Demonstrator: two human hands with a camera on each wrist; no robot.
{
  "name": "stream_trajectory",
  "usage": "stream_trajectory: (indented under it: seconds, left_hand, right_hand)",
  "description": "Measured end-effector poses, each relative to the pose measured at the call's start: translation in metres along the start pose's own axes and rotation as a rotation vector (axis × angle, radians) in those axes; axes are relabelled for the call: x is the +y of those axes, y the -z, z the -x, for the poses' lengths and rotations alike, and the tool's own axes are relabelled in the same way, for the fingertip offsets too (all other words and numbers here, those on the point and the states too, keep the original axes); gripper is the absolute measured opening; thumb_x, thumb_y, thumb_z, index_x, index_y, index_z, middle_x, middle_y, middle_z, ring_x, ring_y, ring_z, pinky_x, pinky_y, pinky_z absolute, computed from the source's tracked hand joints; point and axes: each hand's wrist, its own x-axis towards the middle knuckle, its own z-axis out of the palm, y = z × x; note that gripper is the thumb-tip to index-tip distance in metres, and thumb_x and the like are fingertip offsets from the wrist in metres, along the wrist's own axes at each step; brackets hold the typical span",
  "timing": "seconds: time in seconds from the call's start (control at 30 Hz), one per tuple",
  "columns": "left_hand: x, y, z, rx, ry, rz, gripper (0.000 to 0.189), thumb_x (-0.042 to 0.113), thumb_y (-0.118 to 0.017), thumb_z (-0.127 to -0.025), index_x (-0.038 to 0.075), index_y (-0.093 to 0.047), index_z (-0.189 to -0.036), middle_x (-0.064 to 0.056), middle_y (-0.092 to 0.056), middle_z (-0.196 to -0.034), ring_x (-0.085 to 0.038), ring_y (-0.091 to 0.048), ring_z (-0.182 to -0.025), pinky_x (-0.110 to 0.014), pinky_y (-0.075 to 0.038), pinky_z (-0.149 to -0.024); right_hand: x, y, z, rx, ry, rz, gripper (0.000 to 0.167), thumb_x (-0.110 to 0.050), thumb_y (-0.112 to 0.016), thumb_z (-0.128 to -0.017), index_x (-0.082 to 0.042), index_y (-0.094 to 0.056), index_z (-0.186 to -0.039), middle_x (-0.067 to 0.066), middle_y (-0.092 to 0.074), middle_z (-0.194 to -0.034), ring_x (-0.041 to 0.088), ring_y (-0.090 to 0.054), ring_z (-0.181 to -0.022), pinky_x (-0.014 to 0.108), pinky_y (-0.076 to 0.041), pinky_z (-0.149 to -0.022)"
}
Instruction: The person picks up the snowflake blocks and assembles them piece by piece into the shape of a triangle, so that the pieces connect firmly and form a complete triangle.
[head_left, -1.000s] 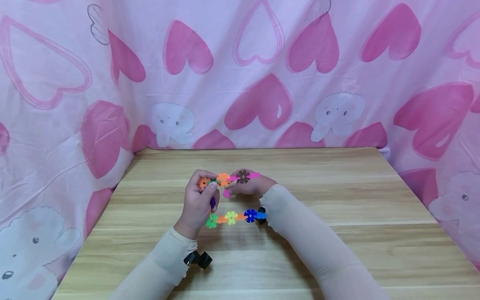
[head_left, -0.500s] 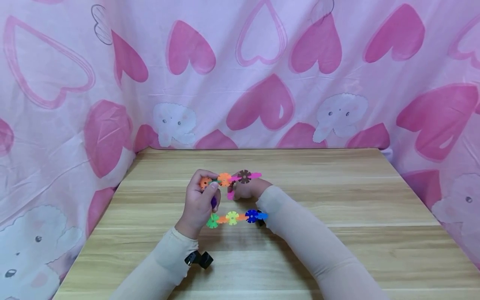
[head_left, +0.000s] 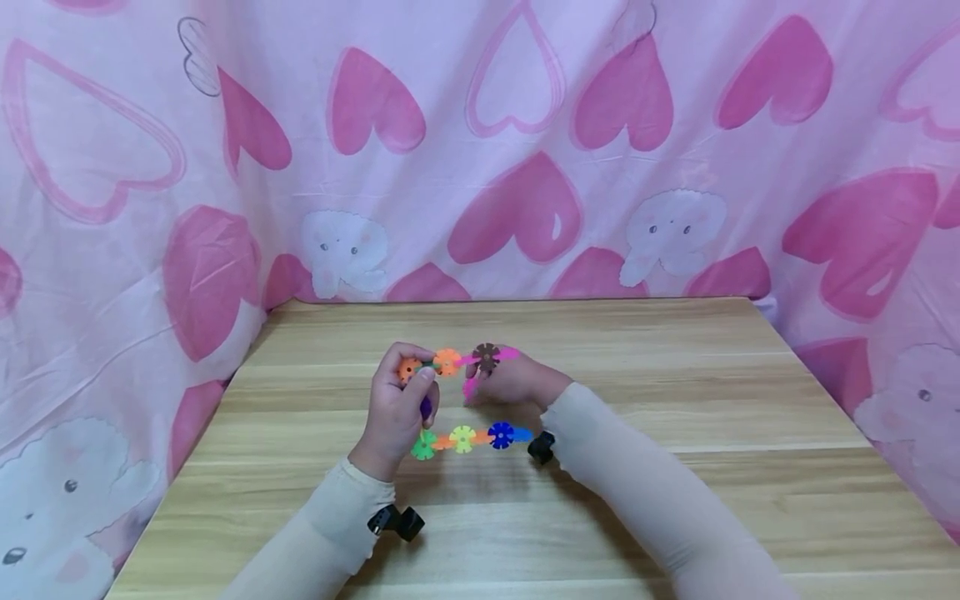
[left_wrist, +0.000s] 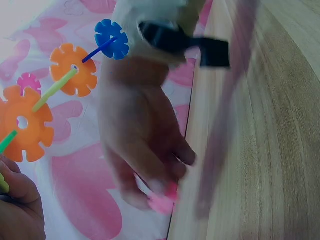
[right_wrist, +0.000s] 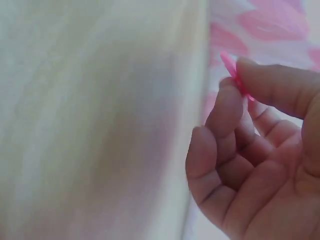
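Note:
In the head view my left hand point(head_left: 393, 412) holds a chain of interlocking snowflake discs between thumb and fingers. The chain bends into an open-sided frame. Its far row carries an orange disc point(head_left: 447, 362) and a brown disc point(head_left: 486, 357); the near row has a green disc point(head_left: 423, 445), a yellow disc point(head_left: 462, 439) and a dark blue disc point(head_left: 501, 435). Behind the far row, my right hand point(head_left: 521, 379) pinches a separate pink snowflake disc point(right_wrist: 229, 65) between thumb and index finger. The left wrist view shows orange discs point(left_wrist: 73, 70) joined edgewise by thin discs.
A wood-grain table point(head_left: 712, 500) lies under both hands. Pink heart-patterned cloth point(head_left: 510, 75) hangs at its back and sides. Black wrist cameras are strapped to the left sleeve point(head_left: 330, 517) and the right sleeve point(head_left: 622, 450).
My right hand and forearm have shifted to the right, and the pink disc with them, its angle changed. The left hand keeps its grip on the chain almost in place.

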Motion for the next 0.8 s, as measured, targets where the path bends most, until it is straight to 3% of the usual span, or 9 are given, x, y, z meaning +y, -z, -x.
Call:
stream_trajectory:
  seconds: [0.2, 0.47, 0.63, 0.8]
  left_hand:
    - [0.000, -0.001, 0.000, 0.001, -0.006, 0.011, 0.011, 0.005, -0.048, -0.109, 0.001, -0.051, -0.118, 0.001, -0.050, -0.059, -0.014, -0.045, -0.042, -0.025, -0.041, -0.037]
    - [-0.001, -0.002, 0.000, -0.002, -0.020, 0.024, 0.009, 0.004, -0.049, -0.108, 0.003, -0.052, -0.116, 0.000, -0.049, -0.058, -0.015, -0.043, -0.042, -0.025, -0.039, -0.036]
    - [-0.003, -0.002, 0.001, -0.020, -0.067, 0.062, 0.012, 0.002, -0.049, -0.108, 0.009, -0.055, -0.115, -0.003, -0.047, -0.056, -0.017, -0.041, -0.040, -0.027, -0.036, -0.034]
    - [-0.003, -0.002, 0.001, -0.036, -0.101, 0.067, 0.013, 0.000, -0.048, -0.107, 0.008, -0.056, -0.114, -0.006, -0.044, -0.054, -0.018, -0.040, -0.039, -0.027, -0.036, -0.033]
  right_hand:
    - [0.008, 0.026, 0.047, 0.176, 0.141, -0.225, 0.019, -0.009, -0.072, -0.096, -0.014, -0.070, -0.114, 0.008, -0.068, -0.101, 0.024, -0.068, -0.090, 0.041, -0.062, -0.083]
    - [0.007, 0.045, 0.101, 0.415, 0.280, -0.450, 0.023, -0.004, -0.070, -0.099, -0.001, -0.067, -0.122, 0.014, -0.068, -0.108, 0.029, -0.072, -0.094, 0.035, -0.064, -0.085]
    - [0.002, 0.044, 0.116, 0.463, 0.354, -0.503, 0.025, 0.002, -0.066, -0.100, 0.007, -0.064, -0.124, 0.012, -0.068, -0.106, 0.021, -0.072, -0.088, 0.032, -0.064, -0.084]
    - [0.002, 0.042, 0.120, 0.452, 0.379, -0.485, 0.024, 0.001, -0.067, -0.100, 0.006, -0.066, -0.123, 0.012, -0.070, -0.105, 0.021, -0.071, -0.088, 0.031, -0.063, -0.084]
